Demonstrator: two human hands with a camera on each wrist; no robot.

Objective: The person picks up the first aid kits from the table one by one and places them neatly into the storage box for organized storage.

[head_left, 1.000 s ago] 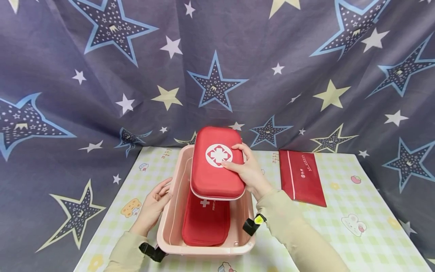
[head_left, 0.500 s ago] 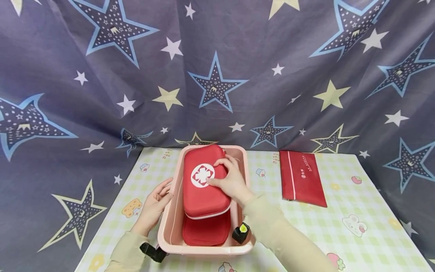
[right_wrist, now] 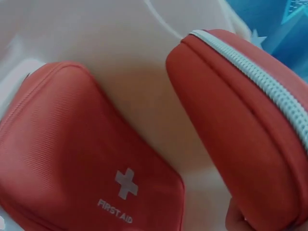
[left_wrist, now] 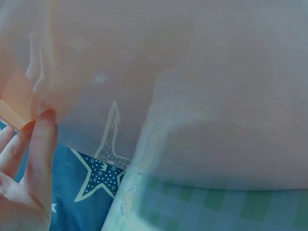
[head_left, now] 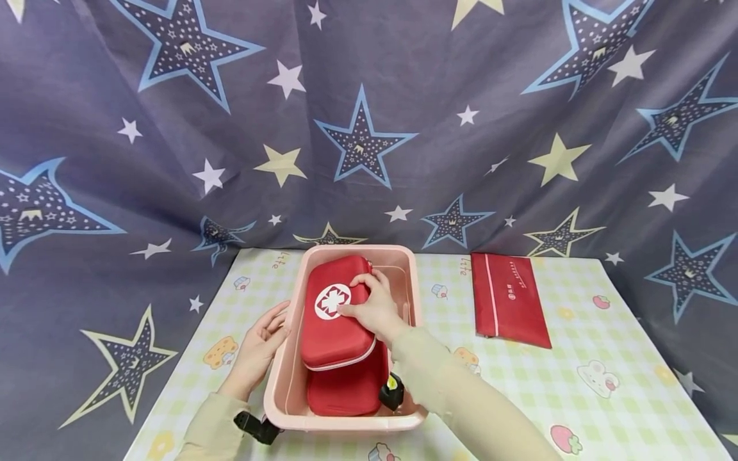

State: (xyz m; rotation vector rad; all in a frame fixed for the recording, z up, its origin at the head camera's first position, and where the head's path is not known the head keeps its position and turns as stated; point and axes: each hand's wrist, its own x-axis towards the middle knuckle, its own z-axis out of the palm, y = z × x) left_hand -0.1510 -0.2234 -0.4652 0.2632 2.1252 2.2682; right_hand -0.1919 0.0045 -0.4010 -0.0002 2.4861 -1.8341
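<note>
My right hand (head_left: 375,310) grips the right side of a red zippered first aid case (head_left: 331,336) with a white cross emblem, thumb on its top. The case hangs tilted inside a pale pink plastic bin (head_left: 346,423). Below it lies a flatter red first aid pouch (head_left: 341,392), partly covered; its white cross and "FIRST AID" print show in the right wrist view, with a gap between it and the case (right_wrist: 231,139). My left hand (head_left: 256,352) touches the bin's left outer wall with relaxed fingers (left_wrist: 41,154).
A flat dark red pouch (head_left: 510,299) with a pale stripe lies on the table right of the bin. The table wears a green checked cloth (head_left: 646,384). Behind it hangs a star-patterned curtain (head_left: 461,51).
My right hand has lowered the first aid case from above the bin's back right into it, shifting it left and toward me. The left hand stays at the bin's wall.
</note>
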